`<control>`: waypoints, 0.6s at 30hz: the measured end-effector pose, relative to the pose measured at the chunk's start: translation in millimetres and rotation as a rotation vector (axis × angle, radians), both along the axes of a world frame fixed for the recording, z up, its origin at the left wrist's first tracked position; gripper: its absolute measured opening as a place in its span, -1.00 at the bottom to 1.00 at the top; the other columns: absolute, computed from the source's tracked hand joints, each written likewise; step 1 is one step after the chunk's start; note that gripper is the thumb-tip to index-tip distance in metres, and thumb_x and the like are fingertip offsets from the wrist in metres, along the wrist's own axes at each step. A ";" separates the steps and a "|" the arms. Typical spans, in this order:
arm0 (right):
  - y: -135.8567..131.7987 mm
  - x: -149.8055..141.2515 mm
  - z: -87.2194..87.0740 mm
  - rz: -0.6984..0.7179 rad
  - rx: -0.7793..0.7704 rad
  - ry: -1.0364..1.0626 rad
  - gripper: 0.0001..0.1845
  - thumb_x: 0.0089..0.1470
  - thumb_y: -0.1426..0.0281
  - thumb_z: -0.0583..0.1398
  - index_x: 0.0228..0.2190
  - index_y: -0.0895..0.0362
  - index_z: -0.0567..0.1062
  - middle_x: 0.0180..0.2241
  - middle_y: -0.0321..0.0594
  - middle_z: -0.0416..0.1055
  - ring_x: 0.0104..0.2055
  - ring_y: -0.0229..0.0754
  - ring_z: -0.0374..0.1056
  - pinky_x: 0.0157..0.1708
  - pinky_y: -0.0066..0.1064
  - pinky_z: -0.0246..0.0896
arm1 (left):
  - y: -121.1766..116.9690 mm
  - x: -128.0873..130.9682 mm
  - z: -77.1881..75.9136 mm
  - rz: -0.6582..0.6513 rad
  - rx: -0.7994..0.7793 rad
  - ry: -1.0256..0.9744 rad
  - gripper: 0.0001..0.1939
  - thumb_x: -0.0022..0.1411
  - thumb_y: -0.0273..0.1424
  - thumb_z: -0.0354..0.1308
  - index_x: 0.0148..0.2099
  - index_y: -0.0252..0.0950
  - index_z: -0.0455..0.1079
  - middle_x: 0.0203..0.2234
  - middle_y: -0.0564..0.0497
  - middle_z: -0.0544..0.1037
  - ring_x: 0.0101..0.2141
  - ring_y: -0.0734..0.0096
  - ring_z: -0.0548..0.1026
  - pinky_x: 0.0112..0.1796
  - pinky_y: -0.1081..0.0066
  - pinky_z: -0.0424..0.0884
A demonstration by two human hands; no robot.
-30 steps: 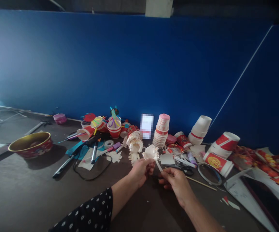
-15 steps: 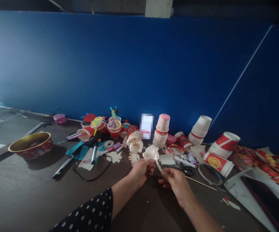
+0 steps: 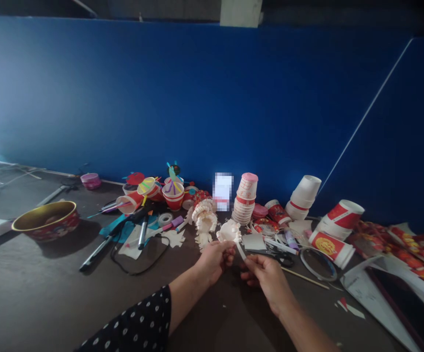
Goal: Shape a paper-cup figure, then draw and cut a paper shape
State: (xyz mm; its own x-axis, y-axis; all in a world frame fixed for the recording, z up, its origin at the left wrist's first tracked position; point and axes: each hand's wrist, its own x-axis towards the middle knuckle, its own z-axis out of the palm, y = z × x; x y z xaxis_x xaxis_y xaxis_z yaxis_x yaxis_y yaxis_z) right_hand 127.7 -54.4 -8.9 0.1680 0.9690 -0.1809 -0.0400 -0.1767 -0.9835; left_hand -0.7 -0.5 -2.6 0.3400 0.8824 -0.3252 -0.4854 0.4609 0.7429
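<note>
My left hand (image 3: pixel 212 263) is closed on a white cut paper cup (image 3: pixel 228 231) whose edge is cut into short curled strips. From its right side one long paper strip (image 3: pixel 241 251) runs down to my right hand (image 3: pixel 268 279), pinched between thumb and forefinger. Just left of the held cup lie more curled white paper cup pieces (image 3: pixel 206 223), one behind another. A stack of upturned paper cups (image 3: pixel 246 200) stands behind it. Scissors (image 3: pixel 284 257) lie behind my right hand, partly hidden.
A gold-lined bowl (image 3: pixel 46 222) sits at the left. Markers (image 3: pixel 143 232), tape (image 3: pixel 166 218) and a black cable (image 3: pixel 138 272) lie left of my hands. At right are a clear ring-shaped roll (image 3: pixel 318 264), a wooden stick (image 3: pixel 305 277), tilted cups (image 3: pixel 331 247) and a dark phone-like slab (image 3: pixel 406 303).
Almost nothing differs. Both hands keep the same grip on the paper cup and its strip, and the view has shifted very slightly.
</note>
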 end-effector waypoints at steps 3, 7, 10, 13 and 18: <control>0.0 -0.7 0.6 0.004 0.016 -0.008 -0.65 -0.27 0.17 0.25 -0.52 0.22 0.44 -0.55 -0.24 0.45 -0.60 -0.31 0.37 -0.67 -0.59 0.18 | 0.1 0.2 -0.4 0.000 0.003 0.002 -0.87 -0.07 -0.52 0.12 -0.58 -0.40 0.25 -0.76 0.10 0.29 -0.75 0.68 0.19 -0.70 0.61 0.03; -1.8 -1.7 3.3 0.004 0.030 -0.019 -0.64 -0.28 0.16 0.25 -0.55 0.24 0.43 -0.57 -0.23 0.44 -0.61 -0.31 0.36 -0.67 -0.57 0.18 | 0.0 0.2 -1.4 -0.008 0.014 0.008 -0.86 -0.06 -0.51 0.12 -0.59 -0.41 0.25 -0.75 0.10 0.29 -0.74 0.68 0.19 -0.69 0.61 0.04; -2.9 -2.5 4.9 0.007 0.029 -0.027 -0.64 -0.27 0.16 0.25 -0.55 0.24 0.43 -0.58 -0.23 0.43 -0.61 -0.30 0.35 -0.67 -0.57 0.17 | 0.4 -0.2 -2.7 -0.019 0.026 0.005 -0.86 -0.06 -0.50 0.13 -0.59 -0.41 0.25 -0.75 0.10 0.29 -0.74 0.68 0.19 -0.69 0.61 0.04; -3.2 -2.7 4.9 0.016 0.031 -0.032 -0.65 -0.25 0.16 0.24 -0.56 0.23 0.42 -0.59 -0.24 0.42 -0.60 -0.29 0.36 -0.66 -0.56 0.17 | 0.8 -0.4 -3.2 -0.021 0.028 0.008 -0.87 -0.05 -0.50 0.12 -0.58 -0.42 0.26 -0.75 0.10 0.29 -0.74 0.68 0.20 -0.69 0.61 0.05; -2.2 -1.8 3.8 0.030 0.045 -0.032 -0.65 -0.25 0.16 0.24 -0.56 0.23 0.43 -0.59 -0.24 0.43 -0.60 -0.28 0.36 -0.65 -0.55 0.19 | -0.1 0.4 -1.0 -0.013 0.019 0.008 -0.86 -0.06 -0.51 0.12 -0.59 -0.41 0.24 -0.76 0.10 0.29 -0.75 0.68 0.19 -0.69 0.61 0.05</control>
State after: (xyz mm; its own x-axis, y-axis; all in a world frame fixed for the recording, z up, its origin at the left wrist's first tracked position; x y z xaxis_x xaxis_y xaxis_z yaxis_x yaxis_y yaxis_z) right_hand 125.9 -56.7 -5.1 0.1440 0.9808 -0.1317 -0.0033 -0.1326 -0.9912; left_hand -0.3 -0.7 -3.6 0.3488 0.8840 -0.3113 -0.4740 0.4530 0.7551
